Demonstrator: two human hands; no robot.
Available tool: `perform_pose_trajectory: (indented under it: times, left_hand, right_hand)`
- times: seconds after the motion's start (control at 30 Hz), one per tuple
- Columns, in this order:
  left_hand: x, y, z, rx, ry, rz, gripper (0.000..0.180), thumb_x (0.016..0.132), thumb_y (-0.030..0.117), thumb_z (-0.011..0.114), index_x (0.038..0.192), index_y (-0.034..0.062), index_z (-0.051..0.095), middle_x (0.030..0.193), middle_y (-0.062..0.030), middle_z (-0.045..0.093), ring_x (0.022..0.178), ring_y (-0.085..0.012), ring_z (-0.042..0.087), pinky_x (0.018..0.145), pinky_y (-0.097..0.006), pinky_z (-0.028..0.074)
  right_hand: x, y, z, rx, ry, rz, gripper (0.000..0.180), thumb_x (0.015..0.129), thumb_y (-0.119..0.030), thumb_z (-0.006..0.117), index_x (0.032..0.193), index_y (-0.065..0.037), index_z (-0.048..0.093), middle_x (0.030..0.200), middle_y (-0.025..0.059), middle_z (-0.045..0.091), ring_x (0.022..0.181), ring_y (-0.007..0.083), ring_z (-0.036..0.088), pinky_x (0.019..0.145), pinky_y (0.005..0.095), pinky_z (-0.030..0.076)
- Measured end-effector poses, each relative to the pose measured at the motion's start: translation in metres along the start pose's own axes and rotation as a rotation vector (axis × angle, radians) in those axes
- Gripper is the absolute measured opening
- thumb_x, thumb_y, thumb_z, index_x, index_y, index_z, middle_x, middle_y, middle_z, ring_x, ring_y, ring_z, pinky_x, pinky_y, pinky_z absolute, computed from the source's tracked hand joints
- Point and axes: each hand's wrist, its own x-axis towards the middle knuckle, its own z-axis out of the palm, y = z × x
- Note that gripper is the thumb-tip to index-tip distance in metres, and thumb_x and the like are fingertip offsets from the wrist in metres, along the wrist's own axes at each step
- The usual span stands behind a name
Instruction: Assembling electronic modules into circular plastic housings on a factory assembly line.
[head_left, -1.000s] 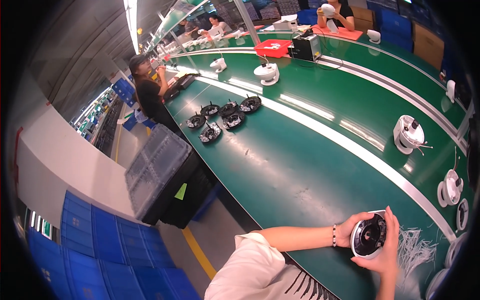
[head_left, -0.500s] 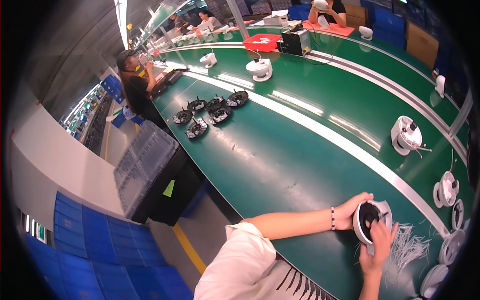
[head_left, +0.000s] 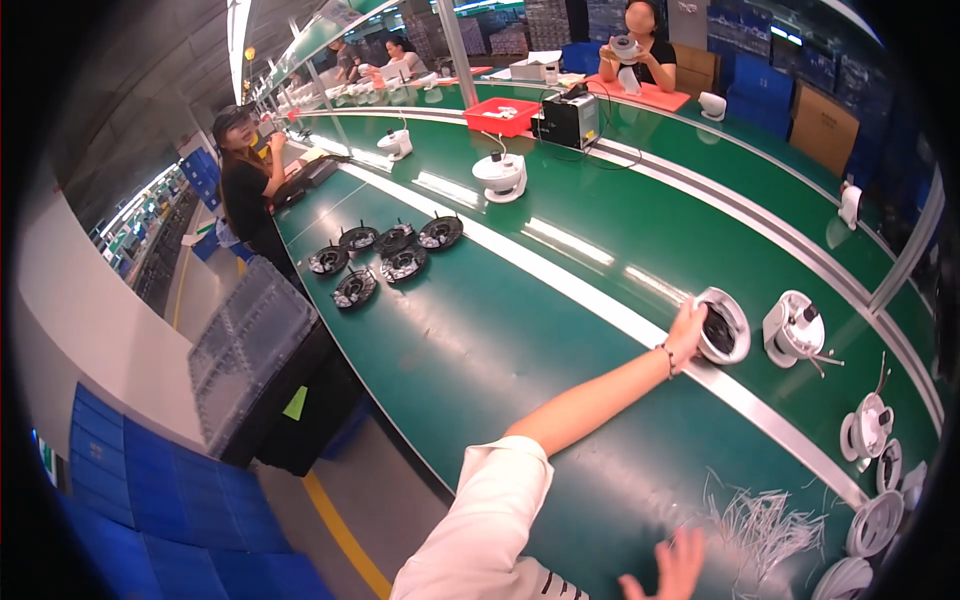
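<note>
My left hand (head_left: pixel 686 335) grips the left rim of a white round housing (head_left: pixel 738 340) with a black part inside. It holds the housing over the metal rail (head_left: pixel 745 398) at the edge of the green conveyor belt; whether it touches the belt I cannot tell. Low in the picture, my right hand (head_left: pixel 672 572) is partly cut off, its fingers spread and nothing in them. Beside it lies a loose pile of thin white strips (head_left: pixel 765 530). Just right of the held housing stands a white unit (head_left: pixel 795 328) with a black piece on top and wires.
Several black round parts (head_left: pixel 403 263) lie at the far left of the green table (head_left: pixel 480 370). More white units (head_left: pixel 500 177) stand along the belt, and white rings (head_left: pixel 875 523) at the right. A red tray (head_left: pixel 500 116) sits beyond. Co-workers (head_left: pixel 250 175) stand and sit farther off.
My left hand has carried the housing away from me, from above the table to the rail. My right hand has let go of it and drawn back toward the lower edge.
</note>
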Motion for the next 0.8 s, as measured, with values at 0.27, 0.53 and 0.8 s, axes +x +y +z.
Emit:
perform_pose_trajectory:
  times: [0.27, 0.53, 0.8]
  left_hand:
    - [0.086, 0.034, -0.072, 0.468, 0.321, 0.316, 0.07, 0.08, 0.04, 0.055, 0.126, -0.0051, 0.029, 0.123, -0.0238, 0.042, 0.115, -0.0282, 0.042, 0.093, -0.033, 0.034]
    - [0.003, 0.259, -0.218, 1.221, 0.671, 1.084, 0.016, 0.074, 0.017, 0.055, 0.078, 0.0028, 0.06, 0.084, -0.0148, 0.06, 0.077, -0.0312, 0.056, 0.071, -0.04, 0.043]
    - [-0.107, 0.386, -0.367, 1.873, 1.276, -0.086, 0.091, 0.06, 0.064, 0.058, 0.134, 0.0219, 0.026, 0.141, -0.0178, 0.005, 0.128, -0.0429, -0.004, 0.095, -0.064, 0.005]
  right_hand:
    - [0.024, -0.021, 0.032, 0.265, -0.424, -0.03, 0.051, 0.071, -0.01, 0.06, 0.117, 0.0, 0.042, 0.132, 0.021, 0.028, 0.123, 0.039, 0.024, 0.101, 0.0448, 0.023]
    - [0.081, -0.046, 0.072, 0.083, -0.583, -0.22, 0.074, 0.065, -0.034, 0.067, 0.123, 0.0, 0.036, 0.134, 0.0191, 0.026, 0.124, 0.0378, 0.022, 0.099, 0.0556, 0.015]
    - [0.086, -0.055, 0.093, -0.19, -0.793, -0.211, 0.082, 0.062, -0.034, 0.067, 0.13, -0.009, 0.029, 0.138, 0.0122, 0.021, 0.126, 0.0353, 0.018, 0.098, 0.0605, 0.011]
